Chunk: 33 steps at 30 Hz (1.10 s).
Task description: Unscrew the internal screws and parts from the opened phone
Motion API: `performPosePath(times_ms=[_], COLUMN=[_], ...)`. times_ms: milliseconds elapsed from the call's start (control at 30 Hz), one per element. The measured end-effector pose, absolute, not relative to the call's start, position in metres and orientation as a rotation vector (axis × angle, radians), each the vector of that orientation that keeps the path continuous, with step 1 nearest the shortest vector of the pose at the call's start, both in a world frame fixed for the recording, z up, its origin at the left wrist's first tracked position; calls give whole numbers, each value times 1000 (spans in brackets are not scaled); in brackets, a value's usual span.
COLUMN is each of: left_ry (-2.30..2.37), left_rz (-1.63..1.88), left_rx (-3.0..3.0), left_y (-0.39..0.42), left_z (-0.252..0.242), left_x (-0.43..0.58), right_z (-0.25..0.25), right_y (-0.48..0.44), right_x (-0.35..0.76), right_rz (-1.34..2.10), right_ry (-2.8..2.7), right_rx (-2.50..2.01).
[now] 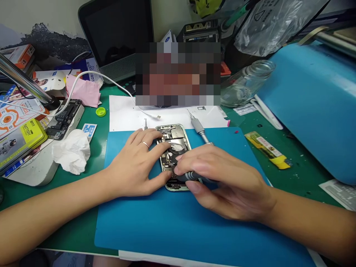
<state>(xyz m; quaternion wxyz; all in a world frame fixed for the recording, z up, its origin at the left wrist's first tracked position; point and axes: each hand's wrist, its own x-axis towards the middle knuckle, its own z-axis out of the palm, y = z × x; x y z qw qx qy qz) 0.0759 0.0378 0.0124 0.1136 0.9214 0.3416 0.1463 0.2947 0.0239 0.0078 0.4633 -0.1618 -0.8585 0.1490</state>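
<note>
Two hands work over an opened phone [175, 155] lying back-up, internals exposed, on a blue mat [167, 230] on the green worktop [300, 170]. Left hand [136, 167] rests flat beside and partly over the phone's left edge, fingers [158, 146] spread and pressing on it, thumb against the lower left corner; a ring shows on one finger. Right hand [225, 178] covers the phone's lower right part, fingers clamped together on a grey screwdriver [191, 175], tip hidden under the fingertips. The hands hide most of the lower half of the phone.

Around: a second screwdriver [198, 128] lies just beyond the phone, on the mat's far edge and a white sheet [125, 111]. A white cable [111, 79] ends near the phone's top. Left: another opened phone [63, 118], crumpled tissue [72, 150], green cap [100, 111], yellow battery box [30, 135]. Right: yellow packet [268, 150], glass jar [244, 83] on its side, large blue cover [314, 107]. A dark monitor [116, 33] stands behind.
</note>
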Motion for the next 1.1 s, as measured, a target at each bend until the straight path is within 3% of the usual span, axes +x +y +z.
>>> performPosePath(times_ms=[1100], left_ry=[993], left_rz=[437], left_rx=[2702], left_y=[39], left_z=[12], left_x=[76], right_z=[5], right_y=[24], right_x=[295], right_rz=[411], right_ry=[-2099], right_rx=[-378])
